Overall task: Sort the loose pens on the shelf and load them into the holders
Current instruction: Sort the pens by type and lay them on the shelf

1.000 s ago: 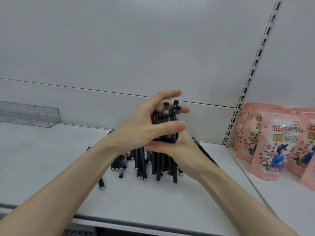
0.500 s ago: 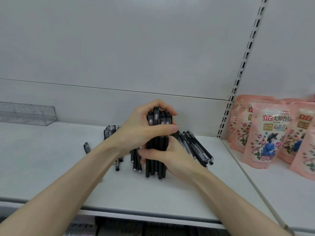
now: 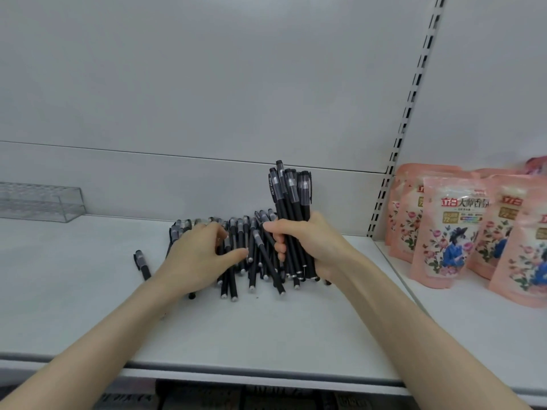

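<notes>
Where pouches (image 3: 444,232) flank, pens (image 3: 242,255) (loose).

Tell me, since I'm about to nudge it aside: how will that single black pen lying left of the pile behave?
The lone pen looks round and slim, so it would probably roll on the smooth shelf. Its clip may stop that quickly. It seems stiff and light.

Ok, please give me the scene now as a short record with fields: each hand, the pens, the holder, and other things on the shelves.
right hand: shut on a bundle of black pens, held upright, caps up
left hand: open, resting on the loose pens
loose pens: pile lying on the white shelf, one stray pen apart on the left
clear holder: far left at the back, no pens visible inside
pink pouches: standing on the neighbouring shelf to the right
</notes>
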The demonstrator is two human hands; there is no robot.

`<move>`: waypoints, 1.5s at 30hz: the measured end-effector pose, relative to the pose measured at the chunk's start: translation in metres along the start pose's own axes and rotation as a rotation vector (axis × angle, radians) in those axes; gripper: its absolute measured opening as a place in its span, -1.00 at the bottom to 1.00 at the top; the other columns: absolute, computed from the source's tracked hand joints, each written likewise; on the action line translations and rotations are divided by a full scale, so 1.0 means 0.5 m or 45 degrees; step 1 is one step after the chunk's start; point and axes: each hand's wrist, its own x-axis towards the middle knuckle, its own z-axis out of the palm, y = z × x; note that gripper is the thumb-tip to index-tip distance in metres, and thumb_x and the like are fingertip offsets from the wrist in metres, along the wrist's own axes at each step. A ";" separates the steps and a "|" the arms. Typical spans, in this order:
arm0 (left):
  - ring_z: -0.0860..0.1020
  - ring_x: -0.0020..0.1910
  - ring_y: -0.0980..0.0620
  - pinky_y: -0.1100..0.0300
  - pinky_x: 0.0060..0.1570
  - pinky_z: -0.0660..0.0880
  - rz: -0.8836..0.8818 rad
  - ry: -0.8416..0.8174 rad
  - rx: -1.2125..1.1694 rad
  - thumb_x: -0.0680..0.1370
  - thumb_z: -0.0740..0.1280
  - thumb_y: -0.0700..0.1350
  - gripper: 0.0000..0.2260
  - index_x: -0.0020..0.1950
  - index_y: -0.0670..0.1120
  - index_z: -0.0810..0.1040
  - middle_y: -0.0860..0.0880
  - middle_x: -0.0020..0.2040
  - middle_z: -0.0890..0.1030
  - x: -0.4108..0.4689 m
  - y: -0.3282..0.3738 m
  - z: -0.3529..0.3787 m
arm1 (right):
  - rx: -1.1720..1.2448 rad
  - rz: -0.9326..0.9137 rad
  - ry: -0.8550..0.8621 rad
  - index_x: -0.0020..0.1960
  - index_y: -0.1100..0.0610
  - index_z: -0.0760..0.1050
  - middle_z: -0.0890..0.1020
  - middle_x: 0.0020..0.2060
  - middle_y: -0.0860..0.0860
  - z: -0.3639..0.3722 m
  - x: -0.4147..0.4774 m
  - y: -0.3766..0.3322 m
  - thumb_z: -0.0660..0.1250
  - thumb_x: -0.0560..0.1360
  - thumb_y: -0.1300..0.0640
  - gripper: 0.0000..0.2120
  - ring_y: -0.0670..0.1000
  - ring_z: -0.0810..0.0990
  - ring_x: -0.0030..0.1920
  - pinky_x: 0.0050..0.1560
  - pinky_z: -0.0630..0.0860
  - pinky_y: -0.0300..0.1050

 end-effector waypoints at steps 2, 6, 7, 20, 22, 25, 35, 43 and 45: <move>0.48 -0.02 -0.02 0.08 0.00 0.43 -0.022 0.003 0.094 0.42 0.35 0.25 -0.57 0.05 -0.06 0.43 0.02 -0.04 0.50 -0.002 -0.001 0.004 | -0.002 0.004 0.039 -0.37 0.16 0.41 0.43 -0.47 0.04 0.004 0.007 0.008 0.38 0.47 0.27 -0.72 -0.02 0.42 -0.47 -0.38 0.45 -0.15; 0.52 -0.07 -0.06 0.08 -0.08 0.44 -0.090 -0.060 0.051 0.42 0.40 0.18 -0.57 0.05 -0.13 0.46 -0.04 -0.10 0.55 0.005 0.000 0.003 | -0.049 -0.009 0.065 -0.36 0.17 0.41 0.44 -0.49 0.02 0.014 0.006 0.020 0.38 0.47 0.25 -0.74 -0.03 0.43 -0.46 -0.36 0.46 -0.17; 0.54 -0.08 -0.07 0.07 -0.07 0.45 -0.111 -0.081 0.022 0.43 0.42 0.15 -0.58 0.04 -0.14 0.46 -0.07 -0.11 0.58 0.009 0.002 0.000 | -0.050 -0.013 0.062 -0.36 0.17 0.41 0.45 -0.49 0.03 0.015 0.005 0.021 0.38 0.47 0.25 -0.74 -0.02 0.43 -0.46 -0.36 0.46 -0.17; 0.49 -0.33 -0.02 0.14 -0.16 0.51 -0.262 -0.106 -0.112 0.37 0.45 -0.08 -0.77 -0.14 -0.25 0.63 -0.15 -0.26 0.64 0.034 0.012 -0.023 | -0.066 -0.057 0.044 -0.20 0.18 0.53 0.47 -0.45 0.01 0.019 0.005 0.031 0.38 0.46 0.29 -0.92 -0.03 0.47 -0.43 -0.37 0.48 -0.20; 0.56 -0.28 -0.05 0.10 -0.11 0.54 -0.246 -0.121 -0.106 0.37 0.47 -0.07 -0.75 -0.11 -0.25 0.64 -0.19 -0.17 0.67 0.035 0.014 -0.024 | -0.067 -0.059 0.046 -0.20 0.19 0.52 0.47 -0.46 0.01 0.019 0.003 0.031 0.38 0.46 0.29 -0.91 -0.04 0.47 -0.45 -0.38 0.48 -0.22; 0.59 -0.26 -0.02 0.12 -0.12 0.53 -0.237 -0.137 -0.111 0.36 0.52 -0.04 -0.75 -0.15 -0.21 0.65 -0.13 -0.22 0.67 0.037 0.017 -0.027 | -0.065 -0.067 0.051 -0.21 0.19 0.52 0.48 -0.46 0.01 0.020 0.004 0.033 0.38 0.46 0.30 -0.91 -0.05 0.47 -0.45 -0.38 0.49 -0.22; 0.59 -0.22 0.00 0.17 -0.08 0.49 -0.304 0.033 -0.685 0.39 0.51 -0.20 -0.93 -0.18 -0.13 0.65 -0.08 -0.21 0.67 0.017 0.001 -0.047 | 0.082 -0.030 0.056 -0.19 0.19 0.50 0.56 -0.41 0.02 0.016 0.003 0.037 0.42 0.47 0.24 -0.88 -0.05 0.58 -0.41 -0.34 0.53 -0.22; 0.67 -0.10 -0.05 0.17 -0.01 0.59 -0.077 -0.053 -1.329 0.41 0.44 -0.27 -0.85 -0.04 -0.17 0.68 -0.13 -0.13 0.71 -0.027 0.080 -0.041 | 0.151 -0.293 0.134 -0.06 0.20 0.58 0.50 -0.43 0.05 0.010 -0.002 0.029 0.41 0.48 0.17 -0.90 -0.01 0.47 -0.39 -0.28 0.49 -0.13; 0.67 -0.15 -0.06 0.14 -0.01 0.58 -0.090 -0.029 -1.320 0.32 0.50 -0.19 -0.80 -0.08 -0.16 0.68 -0.15 -0.17 0.70 -0.027 0.083 -0.033 | 0.171 -0.282 0.125 -0.21 0.16 0.54 0.49 -0.42 0.07 0.007 -0.003 0.027 0.42 0.47 0.15 -0.87 0.02 0.46 -0.38 -0.27 0.47 -0.08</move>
